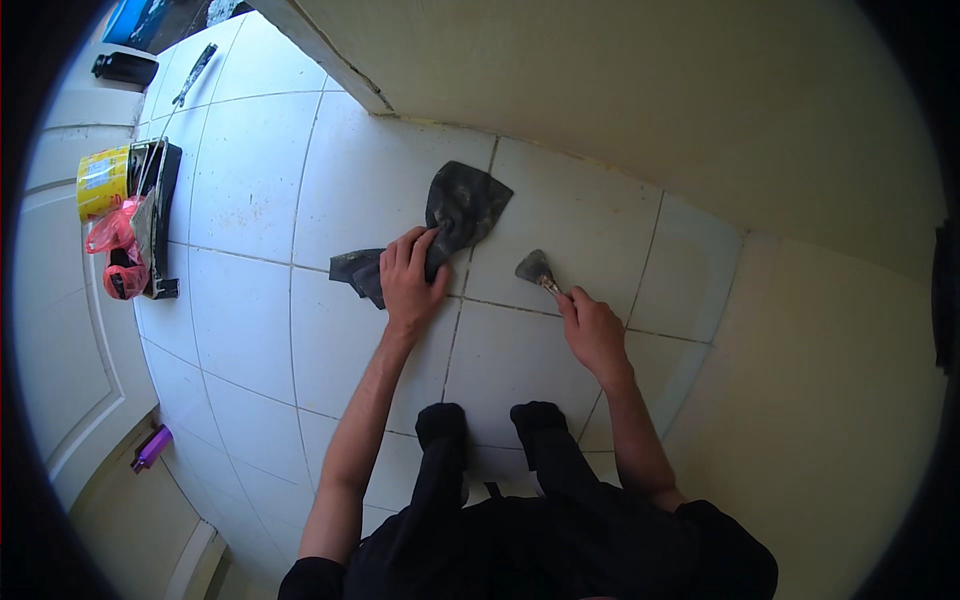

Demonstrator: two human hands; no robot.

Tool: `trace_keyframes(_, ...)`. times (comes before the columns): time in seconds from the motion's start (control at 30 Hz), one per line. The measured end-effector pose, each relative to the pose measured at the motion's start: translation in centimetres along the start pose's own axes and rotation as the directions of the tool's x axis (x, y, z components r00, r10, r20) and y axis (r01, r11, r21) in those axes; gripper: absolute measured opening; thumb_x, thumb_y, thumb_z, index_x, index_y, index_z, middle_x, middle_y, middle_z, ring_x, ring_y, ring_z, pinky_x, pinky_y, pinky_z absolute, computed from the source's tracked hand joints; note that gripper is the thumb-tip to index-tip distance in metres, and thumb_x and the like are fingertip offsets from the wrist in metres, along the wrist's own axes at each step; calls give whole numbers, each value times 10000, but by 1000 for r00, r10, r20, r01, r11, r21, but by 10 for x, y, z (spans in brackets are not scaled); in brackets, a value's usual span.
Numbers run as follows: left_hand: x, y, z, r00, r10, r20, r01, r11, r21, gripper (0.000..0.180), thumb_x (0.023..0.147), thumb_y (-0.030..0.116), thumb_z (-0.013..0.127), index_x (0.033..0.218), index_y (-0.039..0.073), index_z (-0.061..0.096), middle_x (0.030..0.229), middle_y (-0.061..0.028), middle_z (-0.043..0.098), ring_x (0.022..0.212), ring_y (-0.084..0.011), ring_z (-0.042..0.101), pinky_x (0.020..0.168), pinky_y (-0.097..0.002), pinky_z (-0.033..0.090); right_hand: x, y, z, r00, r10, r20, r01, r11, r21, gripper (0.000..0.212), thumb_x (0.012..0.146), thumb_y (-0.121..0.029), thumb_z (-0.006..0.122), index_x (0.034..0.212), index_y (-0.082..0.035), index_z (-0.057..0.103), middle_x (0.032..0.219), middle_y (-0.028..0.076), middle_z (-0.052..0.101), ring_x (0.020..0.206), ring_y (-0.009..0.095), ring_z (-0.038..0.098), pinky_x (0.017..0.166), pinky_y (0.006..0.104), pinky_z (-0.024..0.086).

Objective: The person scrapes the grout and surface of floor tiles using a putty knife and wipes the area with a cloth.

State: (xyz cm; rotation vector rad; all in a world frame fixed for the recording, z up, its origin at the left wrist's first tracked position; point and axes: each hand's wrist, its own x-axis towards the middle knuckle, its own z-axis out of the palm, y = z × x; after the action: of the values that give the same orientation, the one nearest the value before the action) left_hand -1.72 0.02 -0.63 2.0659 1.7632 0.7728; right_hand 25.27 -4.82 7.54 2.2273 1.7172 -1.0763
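A dark grey cloth (466, 208) lies bunched on the white floor tiles, its two ends spread to either side of my left hand (410, 285). The left fingers press down over the cloth's gathered middle and grip it. In my right hand (595, 330) is a putty knife (535, 268), held by its stained handle. Its wide, dirty blade points up and left, at or just above the tiles; I cannot tell if it touches. A short gap of floor separates the blade from the cloth.
My feet (442, 425) are on the tiles just below. Walls (600, 90) rise at the far side and right. At left, by a white door (75, 320), are a black paint tray (165, 225), yellow container (103, 180), pink bag (118, 232), purple bottle (152, 449) and black bottle (126, 68).
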Motion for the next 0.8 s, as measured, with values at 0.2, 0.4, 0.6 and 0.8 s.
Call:
trace_keyframes(0.2, 0, 2, -2, 999, 45, -27, -45, 999, 17, 549, 717, 121, 698, 1255, 84, 590, 1236, -86, 589, 1135, -292, 556, 972, -422, 420, 14, 2, 17, 998, -64, -27, 63, 997, -47, 333, 1035, -338, 477, 1029, -21, 577, 773, 241, 675, 764, 436, 680, 694, 552, 526)
trace_keyframes(0.4, -1, 5, -3, 987, 158, -24, -155, 983, 96, 534, 775, 168, 681, 1283, 62, 556, 1252, -101, 573, 1150, -293, 544, 988, -418, 403, 8, 1, 5, 979, -151, -135, 155, 988, 17, 321, 1008, -230, 518, 1267, -41, 514, 875, 241, 685, 842, 436, 671, 753, 533, 521)
trace_keyframes(0.6, -3, 11, -2, 988, 149, -45, -144, 984, 107, 526, 778, 165, 679, 1282, 73, 559, 1251, -96, 576, 1146, -289, 546, 976, -415, 411, -18, 18, 24, 940, -339, -39, 332, 935, -124, 633, 968, -190, 548, 1534, -64, 295, 833, 229, 689, 742, 408, 686, 675, 525, 542)
trace_keyframes(0.8, -10, 8, -3, 990, 129, -58, -123, 988, 94, 529, 774, 152, 681, 1284, 78, 563, 1260, -95, 576, 1159, -289, 546, 989, -419, 412, -38, 23, 40, 978, -206, 32, 206, 978, 14, 670, 959, -250, 569, 1539, -90, 276, 783, 227, 682, 702, 416, 680, 659, 532, 539)
